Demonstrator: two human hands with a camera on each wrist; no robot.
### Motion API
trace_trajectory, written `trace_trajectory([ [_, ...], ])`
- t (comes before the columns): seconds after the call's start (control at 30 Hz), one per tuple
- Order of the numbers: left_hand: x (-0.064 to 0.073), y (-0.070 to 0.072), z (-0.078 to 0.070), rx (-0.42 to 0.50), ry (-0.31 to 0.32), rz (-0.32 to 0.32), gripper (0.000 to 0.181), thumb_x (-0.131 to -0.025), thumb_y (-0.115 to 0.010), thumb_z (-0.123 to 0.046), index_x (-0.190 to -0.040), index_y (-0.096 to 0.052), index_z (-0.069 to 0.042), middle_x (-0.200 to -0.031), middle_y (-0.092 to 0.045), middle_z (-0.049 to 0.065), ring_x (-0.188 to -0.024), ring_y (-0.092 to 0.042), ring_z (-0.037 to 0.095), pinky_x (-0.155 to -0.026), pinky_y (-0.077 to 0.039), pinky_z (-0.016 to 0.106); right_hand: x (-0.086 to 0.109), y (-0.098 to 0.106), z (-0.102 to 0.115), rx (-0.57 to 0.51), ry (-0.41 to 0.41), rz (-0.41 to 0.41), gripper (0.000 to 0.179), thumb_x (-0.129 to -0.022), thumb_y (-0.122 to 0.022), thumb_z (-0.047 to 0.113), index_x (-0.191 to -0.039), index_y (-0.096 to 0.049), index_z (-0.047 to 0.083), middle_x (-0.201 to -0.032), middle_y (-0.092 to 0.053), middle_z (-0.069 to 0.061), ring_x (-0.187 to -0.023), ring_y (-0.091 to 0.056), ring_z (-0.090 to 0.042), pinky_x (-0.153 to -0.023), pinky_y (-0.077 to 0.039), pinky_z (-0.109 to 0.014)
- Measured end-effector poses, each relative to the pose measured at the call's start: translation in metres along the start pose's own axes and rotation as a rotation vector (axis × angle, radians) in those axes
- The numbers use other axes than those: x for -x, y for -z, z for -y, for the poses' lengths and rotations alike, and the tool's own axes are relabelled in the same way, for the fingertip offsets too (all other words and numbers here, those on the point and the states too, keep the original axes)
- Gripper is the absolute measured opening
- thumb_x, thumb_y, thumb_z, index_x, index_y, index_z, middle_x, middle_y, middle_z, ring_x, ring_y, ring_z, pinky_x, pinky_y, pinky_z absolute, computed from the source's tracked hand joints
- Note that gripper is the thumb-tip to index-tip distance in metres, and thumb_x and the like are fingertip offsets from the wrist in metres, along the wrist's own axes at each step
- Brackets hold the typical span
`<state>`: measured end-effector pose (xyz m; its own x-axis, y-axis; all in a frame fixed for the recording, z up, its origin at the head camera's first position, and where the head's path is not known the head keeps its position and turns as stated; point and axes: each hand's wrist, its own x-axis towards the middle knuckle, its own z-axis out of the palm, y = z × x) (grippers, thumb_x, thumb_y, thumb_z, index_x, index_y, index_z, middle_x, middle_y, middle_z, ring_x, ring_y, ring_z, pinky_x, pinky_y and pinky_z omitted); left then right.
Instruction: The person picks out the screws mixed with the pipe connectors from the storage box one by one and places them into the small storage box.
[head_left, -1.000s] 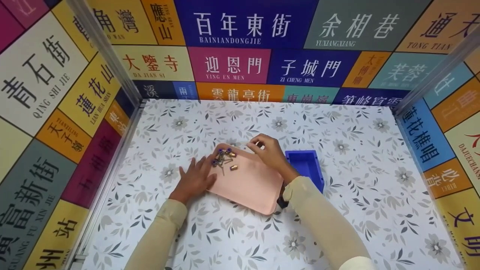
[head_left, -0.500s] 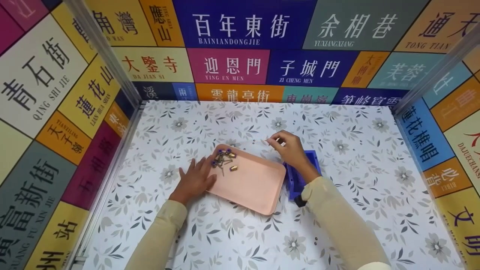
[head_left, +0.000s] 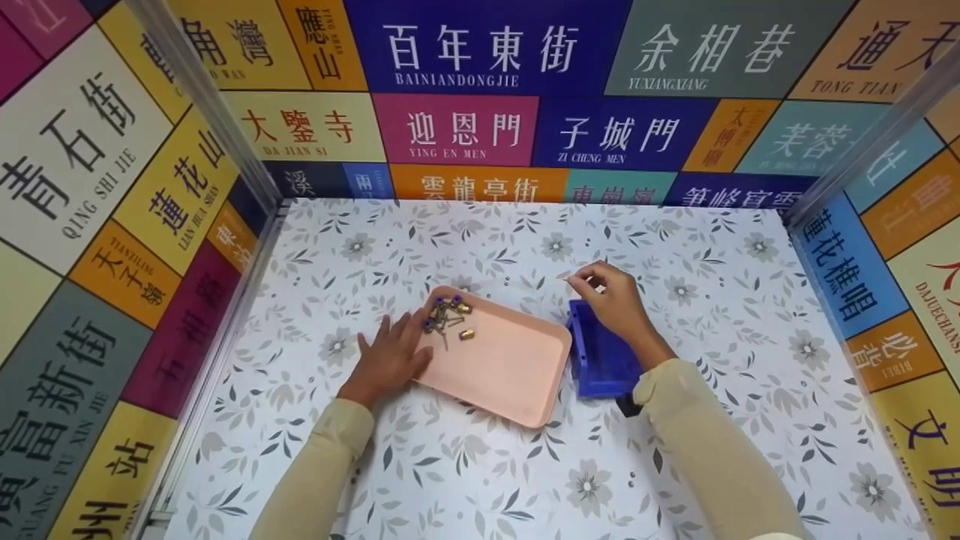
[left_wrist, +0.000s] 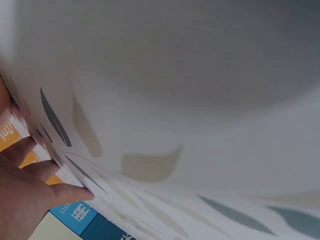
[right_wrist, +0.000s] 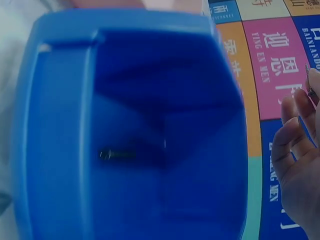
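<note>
My right hand (head_left: 611,296) is raised over the far end of a blue plastic bin (head_left: 589,391). Between its thumb and fingertips it pinches a thin metal screw (right_wrist: 308,82), clearest in the right wrist view. Another dark screw (right_wrist: 117,154) lies on the floor of that bin. To the left, a pink tray (head_left: 502,367) holds a small heap of screws (head_left: 444,341) and brass fittings with blue ends (head_left: 466,335) near its far left corner. My left hand (head_left: 386,360) rests at the tray's left edge, fingers spread on the tabletop and thumb against the rim.
A white flower-printed sheet covers the table (head_left: 480,247). Walls of coloured panels with printed characters (head_left: 469,127) enclose the back and both sides. The bin stands close beside the tray's right end.
The right hand has moved right, from above the tray's far edge to over the blue bin, carrying the screw. The left hand and the tray have stayed put.
</note>
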<state>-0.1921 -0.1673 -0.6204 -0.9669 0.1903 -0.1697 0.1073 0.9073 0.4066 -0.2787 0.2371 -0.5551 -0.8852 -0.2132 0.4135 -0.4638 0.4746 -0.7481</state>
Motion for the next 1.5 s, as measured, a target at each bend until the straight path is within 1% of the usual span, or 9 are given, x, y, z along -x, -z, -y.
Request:
trace_trajectory([
  [0.07,0.0,0.001,-0.001,0.0,-0.013,-0.011,0.07,-0.105,-0.038,-0.059,-0.165,-0.009,-0.037,-0.17,-0.025,0.01,-0.155,-0.013,0.05,-0.11,-0.004,0.086,0.003,0.005,-0.003,0.015,-0.027,-0.007,0.015,-0.096,-0.073,0.026,-0.095,-0.076,0.012,-0.089,-0.073,-0.003,-0.076,-0.067,-0.02,-0.068,-0.051,-0.023],
  [0.2,0.001,0.002,-0.002,-0.007,-0.012,-0.012,0.07,-0.105,-0.039,-0.058,-0.165,-0.01,-0.037,-0.17,-0.026,0.009,-0.155,-0.014,0.05,-0.11,-0.006,0.085,0.008,0.014,-0.008,0.02,-0.071,-0.018,0.015,-0.095,-0.074,0.026,-0.094,-0.077,0.012,-0.089,-0.072,-0.003,-0.075,-0.066,-0.022,-0.069,-0.051,-0.024],
  [0.43,0.0,0.002,-0.002,0.002,0.011,0.011,0.07,-0.104,-0.038,-0.06,-0.165,-0.008,-0.039,-0.171,-0.024,0.008,-0.156,-0.011,0.049,-0.111,-0.003,0.084,0.017,0.029,-0.016,0.031,-0.099,-0.048,0.013,-0.095,-0.075,0.024,-0.093,-0.077,0.011,-0.089,-0.073,-0.004,-0.076,-0.065,-0.017,-0.071,-0.049,-0.017],
  [0.67,-0.001,0.0,-0.002,0.015,0.027,0.016,0.07,-0.104,-0.038,-0.061,-0.164,-0.007,-0.043,-0.171,-0.023,0.007,-0.157,-0.01,0.047,-0.112,-0.001,0.084,0.024,0.039,-0.02,0.063,-0.162,-0.071,0.017,-0.095,-0.074,0.027,-0.093,-0.076,0.011,-0.088,-0.072,-0.002,-0.077,-0.062,-0.011,-0.069,-0.045,-0.018],
  [0.8,0.0,0.0,-0.001,0.012,0.02,0.005,0.069,-0.104,-0.037,-0.062,-0.164,-0.006,-0.044,-0.171,-0.023,0.007,-0.156,-0.01,0.048,-0.111,-0.001,0.084,0.027,0.04,-0.023,0.054,-0.17,-0.081,0.017,-0.095,-0.075,0.026,-0.092,-0.075,0.009,-0.087,-0.072,-0.004,-0.076,-0.062,-0.014,-0.068,-0.045,-0.018],
  [0.9,0.0,0.0,-0.001,0.005,0.011,-0.001,0.069,-0.105,-0.036,-0.061,-0.164,-0.006,-0.042,-0.171,-0.023,0.008,-0.156,-0.011,0.049,-0.11,-0.002,0.085,0.029,0.04,-0.024,0.039,-0.17,-0.08,0.017,-0.094,-0.076,0.024,-0.091,-0.075,0.008,-0.086,-0.071,-0.004,-0.074,-0.063,-0.016,-0.067,-0.046,-0.019],
  [1.1,0.001,0.001,-0.001,0.002,-0.004,-0.002,0.07,-0.105,-0.038,-0.059,-0.165,-0.009,-0.039,-0.17,-0.025,0.009,-0.156,-0.012,0.05,-0.109,-0.004,0.086,0.033,0.038,-0.03,0.048,-0.161,-0.078,0.014,-0.095,-0.075,0.024,-0.093,-0.076,0.011,-0.088,-0.072,-0.003,-0.076,-0.063,-0.014,-0.069,-0.045,-0.018],
  [1.23,0.001,0.001,-0.001,-0.012,0.003,0.003,0.07,-0.105,-0.038,-0.058,-0.165,-0.009,-0.037,-0.17,-0.025,0.009,-0.156,-0.012,0.049,-0.11,-0.004,0.086,0.033,0.037,-0.032,0.039,-0.156,-0.08,0.014,-0.095,-0.075,0.024,-0.092,-0.076,0.01,-0.088,-0.073,-0.004,-0.076,-0.063,-0.014,-0.069,-0.045,-0.017],
  [1.5,0.0,0.001,-0.004,-0.006,0.041,0.024,0.071,-0.104,-0.038,-0.059,-0.164,-0.006,-0.041,-0.171,-0.022,0.007,-0.157,-0.009,0.047,-0.112,-0.001,0.084,0.033,0.037,-0.032,0.029,-0.17,-0.077,0.015,-0.094,-0.076,0.023,-0.092,-0.076,0.008,-0.089,-0.073,-0.005,-0.075,-0.063,-0.01,-0.068,-0.046,-0.016],
])
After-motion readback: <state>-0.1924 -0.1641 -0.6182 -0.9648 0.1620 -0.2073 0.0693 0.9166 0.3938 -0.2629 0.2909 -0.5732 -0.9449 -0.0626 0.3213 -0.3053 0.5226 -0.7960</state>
